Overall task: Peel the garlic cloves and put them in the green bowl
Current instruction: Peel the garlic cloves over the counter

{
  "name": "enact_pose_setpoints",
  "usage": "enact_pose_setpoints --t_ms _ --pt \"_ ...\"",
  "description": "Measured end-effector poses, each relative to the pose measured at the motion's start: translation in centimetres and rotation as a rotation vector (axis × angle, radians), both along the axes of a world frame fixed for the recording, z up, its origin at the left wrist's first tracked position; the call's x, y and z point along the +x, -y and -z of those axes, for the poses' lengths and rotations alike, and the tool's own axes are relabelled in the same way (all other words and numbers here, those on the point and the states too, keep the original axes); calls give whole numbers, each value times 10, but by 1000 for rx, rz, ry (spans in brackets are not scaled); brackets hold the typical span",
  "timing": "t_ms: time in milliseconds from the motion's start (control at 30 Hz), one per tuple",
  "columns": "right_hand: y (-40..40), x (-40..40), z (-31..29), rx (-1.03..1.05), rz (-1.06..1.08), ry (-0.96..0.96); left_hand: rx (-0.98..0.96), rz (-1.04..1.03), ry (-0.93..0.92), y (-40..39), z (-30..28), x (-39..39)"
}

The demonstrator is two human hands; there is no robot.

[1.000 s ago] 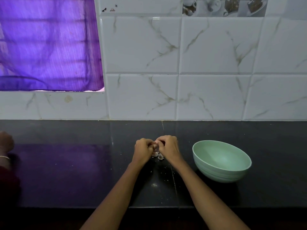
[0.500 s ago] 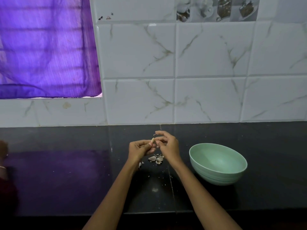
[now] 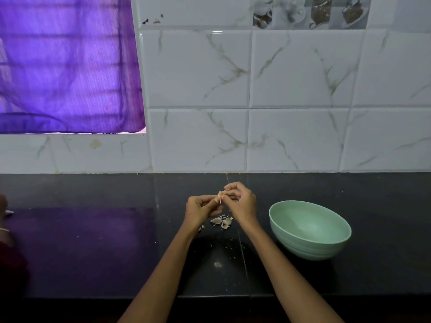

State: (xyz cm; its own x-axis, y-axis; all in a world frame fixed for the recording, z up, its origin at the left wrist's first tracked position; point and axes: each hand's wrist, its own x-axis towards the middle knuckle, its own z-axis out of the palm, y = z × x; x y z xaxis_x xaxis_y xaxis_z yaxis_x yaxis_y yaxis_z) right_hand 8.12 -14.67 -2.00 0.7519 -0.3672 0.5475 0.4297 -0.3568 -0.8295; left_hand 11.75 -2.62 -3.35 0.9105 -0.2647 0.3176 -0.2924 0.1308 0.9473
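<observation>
Both hands raised just above the black counter (image 3: 303, 190), meeting at centre frame. Left hand (image 3: 200, 209) curled, thumb and fingertips pinching the lower end of a garlic clove (image 3: 219, 194). Right hand (image 3: 240, 201) also curled, its fingertips meeting the clove from the 3 o'clock side. Looks like a two-point hold: one hand steadies, the other picks at the skin. A thin pale strand hangs from the clove toward 6 o'clock, likely loosened skin; too small to be sure.

Clove pale and small, poking up between the two sets of fingertips. How much skin is left on it I cannot tell.

Directly below the hands, a small heap of papery peels (image 3: 221, 222) on the counter, with finer flecks scattered toward 6 o'clock. Working over that spot keeps the waste together and out of the bowl.

Green bowl (image 3: 310, 244) sits at 3 o'clock of the hands, near but apart, on the right hand's side, so a short reach would drop the clove in. No cloves visible on the part of its inside that shows.

Judgement: peeling step in hand, transfer not yet done.

At 9 o'clock, frame edge, part of another person (image 3: 3, 229). Purple curtain (image 3: 67, 66) at 10 o'clock; marbled wall tiles (image 3: 303, 89) behind.
</observation>
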Motion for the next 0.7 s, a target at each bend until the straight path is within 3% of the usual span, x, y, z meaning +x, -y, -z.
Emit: enact_pose_setpoints --t_ms 233,333,467,700 --pt "-2 1 0 -19 -45 3 -145 12 -157 -3 -5 -3" --pt "-3 -2 -1 -11 -85 -4 -206 -3 -140 -4 -6 -5" --pt "-4 -4 -1 10 -103 1 -215 42 -90 -2 -8 -6" --pt "-5 -3 -3 -120 -49 55 -228 38 -195 -2 -10 -6"
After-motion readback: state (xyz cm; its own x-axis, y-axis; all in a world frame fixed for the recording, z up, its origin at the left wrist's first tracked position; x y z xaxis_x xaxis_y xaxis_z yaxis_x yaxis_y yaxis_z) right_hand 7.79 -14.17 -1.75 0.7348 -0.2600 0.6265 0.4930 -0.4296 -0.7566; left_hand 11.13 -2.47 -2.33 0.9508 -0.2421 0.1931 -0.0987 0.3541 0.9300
